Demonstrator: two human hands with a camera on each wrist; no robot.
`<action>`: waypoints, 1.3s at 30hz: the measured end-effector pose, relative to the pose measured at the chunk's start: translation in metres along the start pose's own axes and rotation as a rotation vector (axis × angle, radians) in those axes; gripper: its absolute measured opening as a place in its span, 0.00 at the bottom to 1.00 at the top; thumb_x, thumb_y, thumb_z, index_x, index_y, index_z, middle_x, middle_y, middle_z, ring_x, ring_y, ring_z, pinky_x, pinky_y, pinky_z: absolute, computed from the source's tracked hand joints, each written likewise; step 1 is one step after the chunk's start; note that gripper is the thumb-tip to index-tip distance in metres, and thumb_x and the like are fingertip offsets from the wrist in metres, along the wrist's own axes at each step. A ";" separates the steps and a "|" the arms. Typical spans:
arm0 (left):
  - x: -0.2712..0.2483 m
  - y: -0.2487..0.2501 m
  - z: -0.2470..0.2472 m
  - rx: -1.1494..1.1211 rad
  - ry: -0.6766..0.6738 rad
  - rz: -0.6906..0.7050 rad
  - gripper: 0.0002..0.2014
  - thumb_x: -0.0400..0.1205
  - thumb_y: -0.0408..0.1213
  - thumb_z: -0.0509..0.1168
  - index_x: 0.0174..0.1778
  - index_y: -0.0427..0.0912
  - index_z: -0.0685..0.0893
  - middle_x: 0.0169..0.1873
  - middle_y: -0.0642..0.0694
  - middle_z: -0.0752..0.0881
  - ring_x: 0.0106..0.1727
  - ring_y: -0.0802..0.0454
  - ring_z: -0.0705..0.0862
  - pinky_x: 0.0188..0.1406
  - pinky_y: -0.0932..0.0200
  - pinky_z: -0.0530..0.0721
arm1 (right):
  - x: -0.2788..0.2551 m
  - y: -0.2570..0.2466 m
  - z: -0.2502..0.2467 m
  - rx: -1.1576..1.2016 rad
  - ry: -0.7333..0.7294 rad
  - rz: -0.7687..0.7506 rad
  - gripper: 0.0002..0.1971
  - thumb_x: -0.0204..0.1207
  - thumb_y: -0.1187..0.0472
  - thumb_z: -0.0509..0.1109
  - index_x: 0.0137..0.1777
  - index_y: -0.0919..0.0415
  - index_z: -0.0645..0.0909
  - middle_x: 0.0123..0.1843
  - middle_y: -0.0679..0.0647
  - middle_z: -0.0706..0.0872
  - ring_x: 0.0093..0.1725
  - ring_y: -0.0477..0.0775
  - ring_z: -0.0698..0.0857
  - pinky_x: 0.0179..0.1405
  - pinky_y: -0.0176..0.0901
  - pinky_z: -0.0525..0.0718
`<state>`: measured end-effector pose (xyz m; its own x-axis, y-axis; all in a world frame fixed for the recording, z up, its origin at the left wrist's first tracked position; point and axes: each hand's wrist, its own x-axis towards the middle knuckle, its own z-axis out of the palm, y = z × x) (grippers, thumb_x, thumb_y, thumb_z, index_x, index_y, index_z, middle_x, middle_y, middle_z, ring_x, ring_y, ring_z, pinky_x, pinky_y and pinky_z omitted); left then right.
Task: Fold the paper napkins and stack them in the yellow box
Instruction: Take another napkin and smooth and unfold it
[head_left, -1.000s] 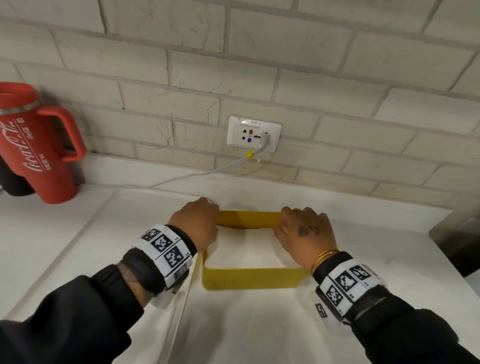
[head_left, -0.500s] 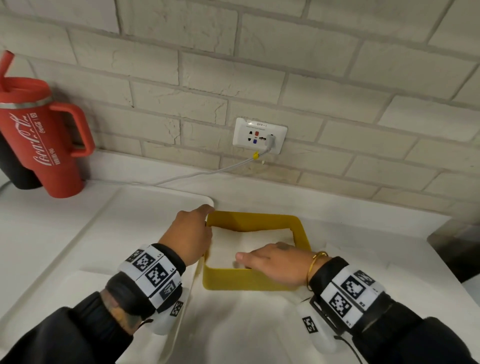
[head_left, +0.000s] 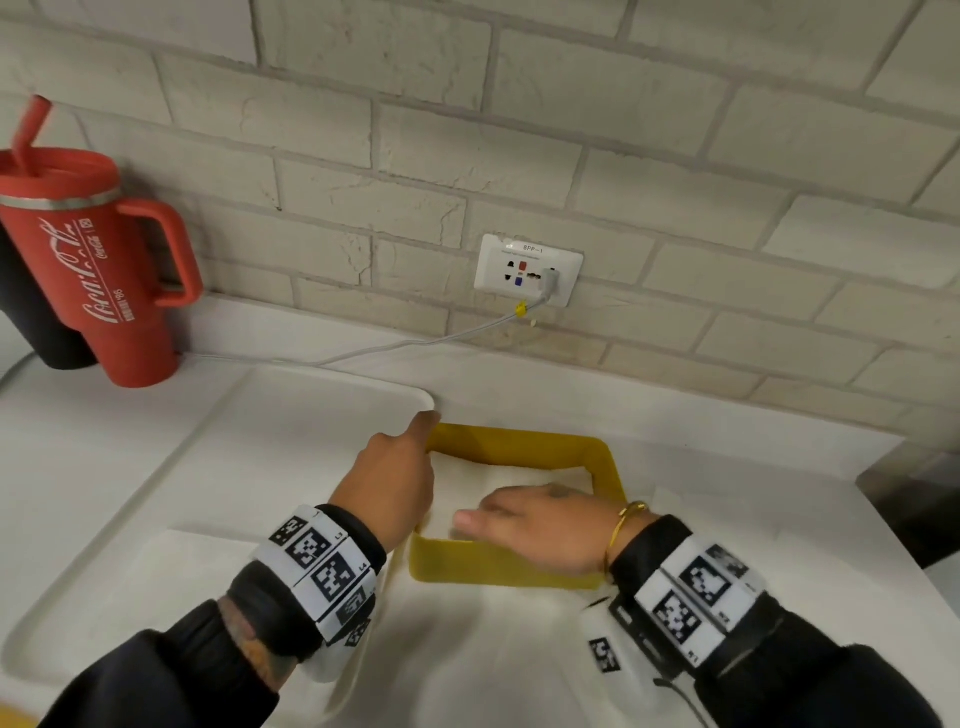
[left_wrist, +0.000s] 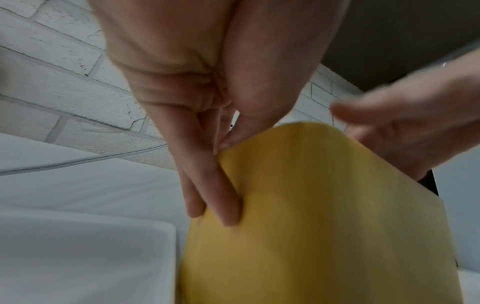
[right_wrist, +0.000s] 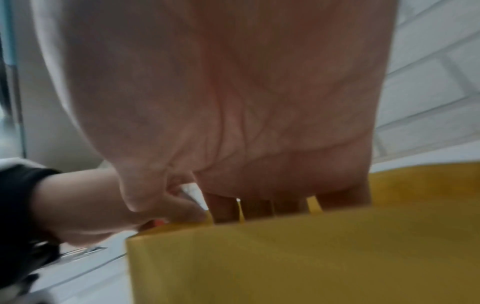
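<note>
On the white counter your left hand (head_left: 397, 480) pinches the yellow box's (head_left: 519, 441) left wall steady while your right hand (head_left: 540, 525), fingers seemingly flat together, presses the folded napkins (head_left: 519, 478) down inside.

A second ago both hands gripped the far wall of the yellow box (head_left: 519, 441); now the right hand (head_left: 540, 530) lies across the napkins (head_left: 519, 480) inside, and the left hand (head_left: 395, 483) has moved to the left wall

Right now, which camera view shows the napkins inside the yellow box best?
The head view: it looks down into the yellow box onto the white napkins. Both wrist views mostly show the box's outer walls; the right wrist catches only a white sliver.
</note>
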<state>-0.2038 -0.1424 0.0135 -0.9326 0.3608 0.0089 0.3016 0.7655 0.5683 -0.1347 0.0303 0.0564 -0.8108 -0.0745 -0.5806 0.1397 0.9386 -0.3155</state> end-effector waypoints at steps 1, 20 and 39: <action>-0.001 0.002 0.000 0.016 0.003 -0.004 0.29 0.88 0.29 0.54 0.86 0.52 0.64 0.37 0.43 0.79 0.40 0.40 0.80 0.42 0.49 0.81 | 0.000 -0.008 0.006 -0.008 -0.025 -0.028 0.42 0.76 0.20 0.45 0.73 0.49 0.78 0.75 0.52 0.79 0.74 0.58 0.76 0.75 0.59 0.73; -0.113 0.017 -0.003 -0.276 0.285 0.394 0.12 0.80 0.34 0.75 0.58 0.47 0.88 0.49 0.56 0.90 0.43 0.62 0.88 0.40 0.70 0.83 | -0.191 0.106 0.093 0.456 0.565 0.125 0.12 0.76 0.39 0.74 0.55 0.41 0.86 0.54 0.35 0.89 0.53 0.31 0.86 0.59 0.36 0.84; -0.228 0.121 0.122 -0.100 -0.372 0.359 0.10 0.83 0.53 0.70 0.60 0.62 0.88 0.51 0.67 0.87 0.56 0.72 0.82 0.58 0.72 0.79 | -0.264 0.206 0.190 0.532 0.570 0.192 0.10 0.76 0.46 0.77 0.56 0.41 0.85 0.55 0.33 0.87 0.57 0.26 0.81 0.55 0.25 0.81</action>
<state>0.0700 -0.0668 -0.0204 -0.6354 0.7694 -0.0646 0.5516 0.5109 0.6593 0.2168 0.1794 0.0021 -0.8907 0.3902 -0.2331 0.4415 0.6207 -0.6479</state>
